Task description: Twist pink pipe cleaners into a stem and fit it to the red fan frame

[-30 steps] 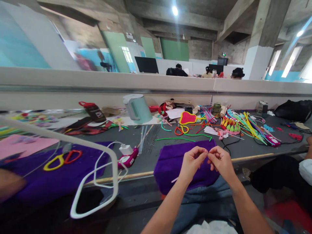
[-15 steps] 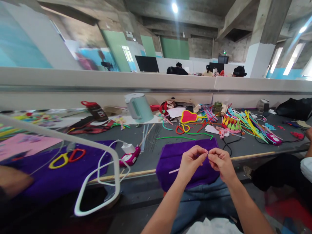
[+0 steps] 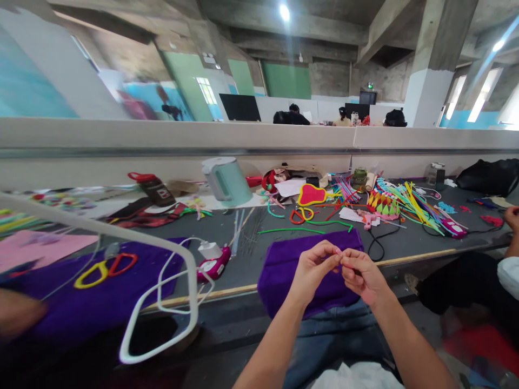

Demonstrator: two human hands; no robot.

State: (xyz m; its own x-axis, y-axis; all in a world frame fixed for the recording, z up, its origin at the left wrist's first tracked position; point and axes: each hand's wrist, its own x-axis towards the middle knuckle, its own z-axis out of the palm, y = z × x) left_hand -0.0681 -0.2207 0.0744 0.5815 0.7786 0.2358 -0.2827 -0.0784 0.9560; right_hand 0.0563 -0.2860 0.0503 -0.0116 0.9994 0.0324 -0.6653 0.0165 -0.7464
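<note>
My left hand (image 3: 314,267) and my right hand (image 3: 363,273) meet in front of me, thumbs and fingertips pinched together. A small pink piece (image 3: 338,251) shows between the fingertips; most of it is hidden, so its kind is unclear. Both hands are above a purple cloth (image 3: 279,265) draped over the table's front edge and my lap. Just beyond the cloth lie a green pipe cleaner (image 3: 292,230) and scissors with red and yellow handles (image 3: 302,215).
At left, a white tubular frame (image 3: 193,292) rises near a magenta power strip (image 3: 214,266) and another pair of scissors (image 3: 91,275). A kettle (image 3: 233,183) stands behind. Bundled pipe cleaners (image 3: 419,208) lie right. A co-worker's hand (image 3: 511,217) shows at the right edge.
My right hand's fingers have shifted, its lower fingers now less curled. A pale pink strip end that stuck out beside my left wrist is no longer visible. The view has shifted slightly.
</note>
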